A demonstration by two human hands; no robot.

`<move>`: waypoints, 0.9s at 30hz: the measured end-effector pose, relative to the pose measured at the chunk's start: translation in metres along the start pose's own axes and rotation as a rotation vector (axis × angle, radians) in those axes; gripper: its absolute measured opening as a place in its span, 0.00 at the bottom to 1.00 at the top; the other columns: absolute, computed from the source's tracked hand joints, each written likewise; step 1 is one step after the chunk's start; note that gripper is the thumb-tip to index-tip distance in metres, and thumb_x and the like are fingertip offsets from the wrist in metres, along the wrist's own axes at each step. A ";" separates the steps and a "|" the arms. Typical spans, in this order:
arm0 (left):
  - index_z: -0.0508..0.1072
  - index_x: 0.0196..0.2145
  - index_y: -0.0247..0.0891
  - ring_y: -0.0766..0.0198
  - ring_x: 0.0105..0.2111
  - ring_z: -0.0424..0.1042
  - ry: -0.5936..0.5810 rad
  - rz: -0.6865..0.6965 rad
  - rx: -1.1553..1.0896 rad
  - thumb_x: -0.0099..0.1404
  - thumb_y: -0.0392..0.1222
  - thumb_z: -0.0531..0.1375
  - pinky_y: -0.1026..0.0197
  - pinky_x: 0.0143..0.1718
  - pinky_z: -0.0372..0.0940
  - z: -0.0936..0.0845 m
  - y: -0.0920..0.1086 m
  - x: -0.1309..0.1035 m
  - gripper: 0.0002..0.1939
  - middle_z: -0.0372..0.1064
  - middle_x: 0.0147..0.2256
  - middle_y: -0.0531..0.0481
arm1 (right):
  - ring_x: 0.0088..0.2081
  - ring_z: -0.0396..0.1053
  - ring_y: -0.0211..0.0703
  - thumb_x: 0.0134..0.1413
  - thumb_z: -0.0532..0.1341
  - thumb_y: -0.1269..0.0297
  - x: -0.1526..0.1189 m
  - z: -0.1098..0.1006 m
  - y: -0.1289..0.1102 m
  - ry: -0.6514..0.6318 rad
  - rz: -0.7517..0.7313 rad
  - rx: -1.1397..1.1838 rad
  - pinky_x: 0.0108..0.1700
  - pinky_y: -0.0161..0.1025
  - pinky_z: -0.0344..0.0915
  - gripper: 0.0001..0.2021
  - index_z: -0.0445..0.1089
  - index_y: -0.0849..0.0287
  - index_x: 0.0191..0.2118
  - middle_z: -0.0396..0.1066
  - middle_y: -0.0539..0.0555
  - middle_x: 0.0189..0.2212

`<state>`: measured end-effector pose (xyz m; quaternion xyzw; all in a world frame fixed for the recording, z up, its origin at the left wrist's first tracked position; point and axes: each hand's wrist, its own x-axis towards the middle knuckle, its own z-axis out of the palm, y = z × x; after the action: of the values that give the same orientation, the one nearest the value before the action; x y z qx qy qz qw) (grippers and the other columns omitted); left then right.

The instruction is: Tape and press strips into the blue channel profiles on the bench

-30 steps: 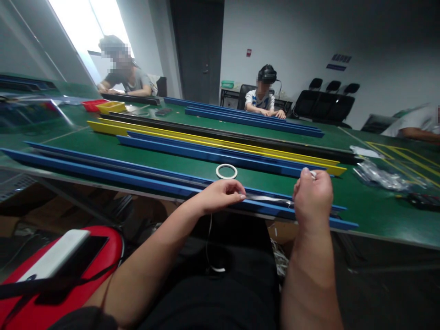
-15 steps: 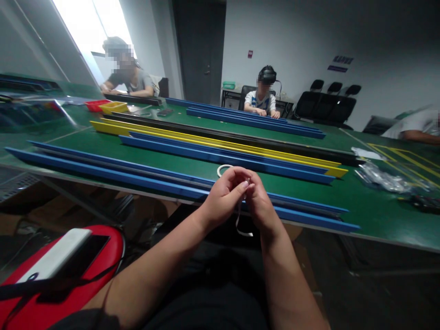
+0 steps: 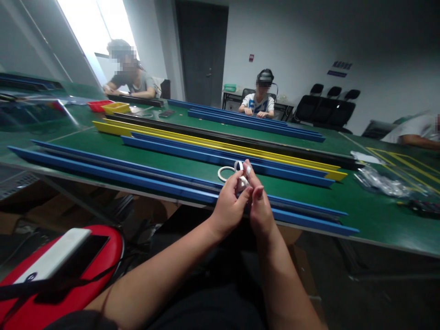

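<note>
My left hand and my right hand meet above the nearest blue rail at the table's front edge. Between their fingers is a crumpled white strip, with a loop of it standing up past the fingertips. Both hands are closed on this strip. Just beyond my left hand, a white ring lies on the green table. Part of the strip is hidden by my fingers.
Farther back lie another blue rail, a yellow rail and a black rail. Clear plastic bags are at the right. Red and yellow trays stand at the left. People sit across the table.
The strip's hanging tail no longer shows below my hands; a white loop now stands above the fingers. My fingers have shifted and point more upward.
</note>
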<state>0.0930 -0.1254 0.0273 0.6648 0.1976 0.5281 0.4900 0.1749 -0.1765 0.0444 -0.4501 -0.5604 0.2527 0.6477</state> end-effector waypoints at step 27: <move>0.69 0.46 0.39 0.60 0.43 0.68 -0.006 -0.005 0.054 0.67 0.41 0.55 0.58 0.49 0.63 -0.005 0.020 0.002 0.11 0.69 0.43 0.47 | 0.64 0.58 0.48 0.65 0.53 0.51 -0.002 0.013 0.008 0.100 0.002 0.077 0.65 0.51 0.55 0.26 0.57 0.52 0.65 0.58 0.57 0.65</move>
<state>0.0841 -0.1297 0.0451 0.6788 0.2121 0.5192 0.4740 0.1638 -0.1709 0.0362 -0.4374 -0.5169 0.2518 0.6915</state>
